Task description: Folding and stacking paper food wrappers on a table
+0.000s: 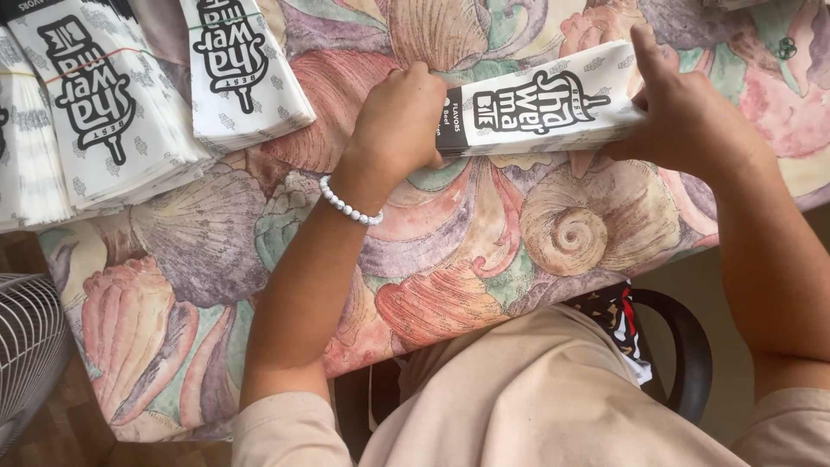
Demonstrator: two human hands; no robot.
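A stack of white paper food sleeves with black print lies on a table covered by a seashell-patterned cloth. My left hand, with a white bead bracelet on its wrist, grips the stack's left end. At the right end of the stack, my right hand holds it with fingers on top and thumb underneath. The stack rests on its long edge, slightly tilted.
More bundles of the same printed sleeves lie at the table's far left, some bound with rubber bands. A white fan grille stands at the lower left. A black chair arm shows beside my lap.
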